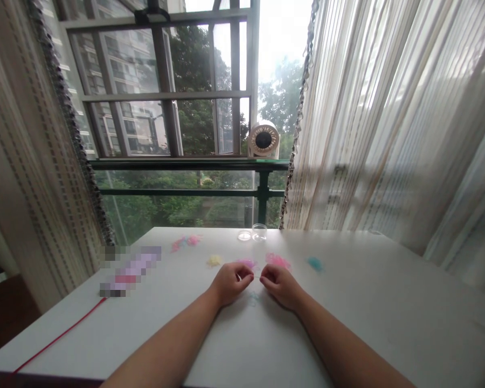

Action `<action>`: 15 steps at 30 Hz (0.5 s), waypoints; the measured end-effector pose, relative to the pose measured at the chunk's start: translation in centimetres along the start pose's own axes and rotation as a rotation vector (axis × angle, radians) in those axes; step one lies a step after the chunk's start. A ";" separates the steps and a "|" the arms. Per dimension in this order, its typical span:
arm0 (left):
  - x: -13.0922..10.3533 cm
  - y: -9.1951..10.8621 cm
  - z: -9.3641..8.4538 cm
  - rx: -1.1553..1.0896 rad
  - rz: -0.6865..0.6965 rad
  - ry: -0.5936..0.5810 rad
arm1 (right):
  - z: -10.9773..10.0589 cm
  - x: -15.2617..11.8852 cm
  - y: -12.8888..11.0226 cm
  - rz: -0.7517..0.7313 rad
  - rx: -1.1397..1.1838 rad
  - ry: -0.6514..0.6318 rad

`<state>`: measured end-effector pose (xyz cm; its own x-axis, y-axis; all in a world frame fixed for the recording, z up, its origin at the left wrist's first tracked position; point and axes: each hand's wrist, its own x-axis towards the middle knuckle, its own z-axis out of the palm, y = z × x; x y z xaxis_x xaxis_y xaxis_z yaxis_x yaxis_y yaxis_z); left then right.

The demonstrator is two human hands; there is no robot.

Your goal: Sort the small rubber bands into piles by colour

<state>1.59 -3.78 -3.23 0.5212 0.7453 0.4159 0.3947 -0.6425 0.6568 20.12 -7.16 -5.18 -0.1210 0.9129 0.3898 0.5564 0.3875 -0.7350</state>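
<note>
My left hand (229,282) and my right hand (282,284) meet above the middle of the white table (242,345), fingertips pinched and a small gap apart. A thin pale band (257,277) stretches across that gap, held at both ends. Just beyond the left fingers lies a purple pile of small bands (247,264); a pink pile (278,261) lies behind the right hand. Nearer to me, below the fingertips, sit a few light blue bands (254,298). The bands are too small to make out clearly.
A yellow pile (214,261) and a mixed pink-blue pile (187,242) lie left; a teal pile (316,263) lies right. A clear cup (259,232) and a round lid (244,236) stand at the back. A red cord (60,337) runs from a blurred object (135,269).
</note>
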 end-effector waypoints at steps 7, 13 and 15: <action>-0.2 0.4 0.1 0.020 0.040 -0.069 | 0.6 -0.3 -0.5 -0.037 -0.007 -0.002; -0.1 0.2 0.0 0.058 0.024 -0.050 | 0.5 -0.3 -0.5 -0.047 -0.013 0.009; -0.1 0.1 0.0 0.053 0.019 -0.041 | 0.4 -0.2 -0.5 -0.050 -0.011 0.009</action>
<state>1.55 -3.93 -3.18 0.5593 0.7257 0.4008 0.4235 -0.6657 0.6144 19.49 -7.53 -5.13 -0.1420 0.8911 0.4310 0.5591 0.4315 -0.7080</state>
